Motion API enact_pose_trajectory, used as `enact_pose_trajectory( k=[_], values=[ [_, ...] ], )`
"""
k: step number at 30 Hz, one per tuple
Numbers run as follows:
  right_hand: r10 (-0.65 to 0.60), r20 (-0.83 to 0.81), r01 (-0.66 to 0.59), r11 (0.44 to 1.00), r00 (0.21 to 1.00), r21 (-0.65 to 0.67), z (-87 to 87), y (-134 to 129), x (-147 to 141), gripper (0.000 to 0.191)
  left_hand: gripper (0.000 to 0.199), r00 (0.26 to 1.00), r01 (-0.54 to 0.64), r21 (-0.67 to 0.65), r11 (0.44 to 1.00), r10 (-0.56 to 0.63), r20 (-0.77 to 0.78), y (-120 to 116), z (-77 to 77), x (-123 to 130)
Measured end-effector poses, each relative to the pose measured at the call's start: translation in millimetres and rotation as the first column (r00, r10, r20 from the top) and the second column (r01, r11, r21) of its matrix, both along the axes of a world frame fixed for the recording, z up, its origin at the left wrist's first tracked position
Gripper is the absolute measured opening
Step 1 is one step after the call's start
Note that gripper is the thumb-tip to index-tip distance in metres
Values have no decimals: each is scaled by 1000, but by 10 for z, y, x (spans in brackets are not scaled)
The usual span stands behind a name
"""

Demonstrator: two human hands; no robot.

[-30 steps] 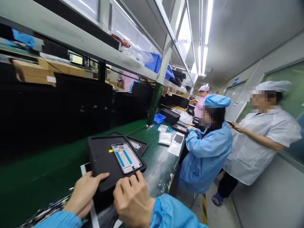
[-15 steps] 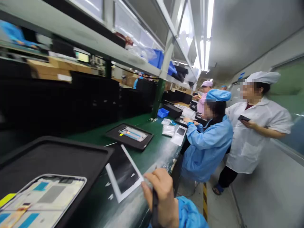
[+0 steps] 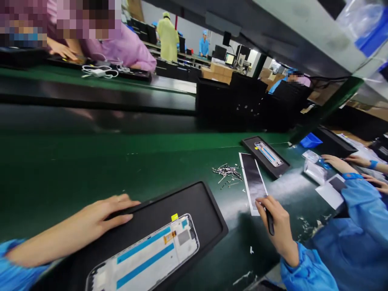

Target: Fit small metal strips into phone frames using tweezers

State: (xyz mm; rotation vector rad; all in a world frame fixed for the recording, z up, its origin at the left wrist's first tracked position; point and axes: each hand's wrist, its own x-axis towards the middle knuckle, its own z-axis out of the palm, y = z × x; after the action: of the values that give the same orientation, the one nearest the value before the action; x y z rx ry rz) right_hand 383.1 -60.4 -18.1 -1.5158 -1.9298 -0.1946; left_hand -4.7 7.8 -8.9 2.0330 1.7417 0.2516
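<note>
My left hand [image 3: 112, 214] grips the long far rim of a black tray [image 3: 209, 210], its thumb over the inside. In that tray lies a silver phone frame [image 3: 157, 254] with blue strips and a yellow tab. My right hand [image 3: 277, 224] is closed around a slim black-handled tool [image 3: 269, 222]; its working tip cannot be made out. The fingertips are at the near end of a white-edged sheet [image 3: 254, 182] bearing black strips. Left of the sheet is a loose heap of small dark and silvery strips [image 3: 227, 171].
A second black tray [image 3: 274, 171] with a phone frame stands beyond the sheet. A co-worker's blue sleeve [image 3: 363, 198] and hands are close on the right, near clear plastic bags [image 3: 315, 171] and a blue bin [image 3: 311, 140]. A green post [image 3: 330, 107] and an overhead shelf [image 3: 303, 28] border the bench.
The view has swung left and down, bringing my left hand on the tray and the strip heap into sight. My right hand still holds the black-handled tool by the sheet.
</note>
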Motion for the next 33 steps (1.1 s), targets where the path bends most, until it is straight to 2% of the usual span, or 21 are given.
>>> enact_pose_trajectory(
  k=[3, 4, 6, 8, 11, 15, 19, 25, 30, 33],
  values=[
    [34, 75, -28, 997, 997, -77, -148, 263, -19, 17, 33, 979, 178, 76, 981, -169, -114, 161, 251, 319],
    [46, 95, -36, 994, 994, -101, -188, 340, -37, 18, 32, 959, 267, 118, 956, -251, -135, 214, 311, 473],
    [68, 131, -49, 989, 989, -139, -254, 473, -89, 18, 26, 922, 380, 121, 917, -366, -124, 323, 371, 825],
    [86, 152, -60, 985, 985, -164, -296, 570, -142, 18, 20, 879, 474, 114, 873, -461, -123, 431, 353, 1199],
    [94, 150, -68, 983, 984, -170, -319, 636, -165, 17, 16, 837, 544, 122, 830, -528, -145, 545, 247, 1702],
    [65, 102, -51, 990, 993, -131, -295, 602, -74, 16, 15, 800, 597, 130, 792, -574, -176, 570, 113, 2138],
    [21, 32, -18, 996, 999, -89, -267, 524, -4, 12, 20, 775, 626, 145, 766, -592, -219, 552, 16, 2318],
    [3, -40, -7, 997, 999, -82, -237, 471, -41, 9, 18, 795, 596, 121, 794, -561, -231, 593, -86, 2362],
    [3, -101, -13, 994, 995, -104, -216, 458, -67, 10, 11, 789, 611, 146, 778, -584, -190, 564, -81, 2332],
    [10, -138, -31, 988, 990, -149, -228, 462, -85, 12, 14, 782, 624, 168, 764, -611, -125, 512, -50, 2299]
  ],
)
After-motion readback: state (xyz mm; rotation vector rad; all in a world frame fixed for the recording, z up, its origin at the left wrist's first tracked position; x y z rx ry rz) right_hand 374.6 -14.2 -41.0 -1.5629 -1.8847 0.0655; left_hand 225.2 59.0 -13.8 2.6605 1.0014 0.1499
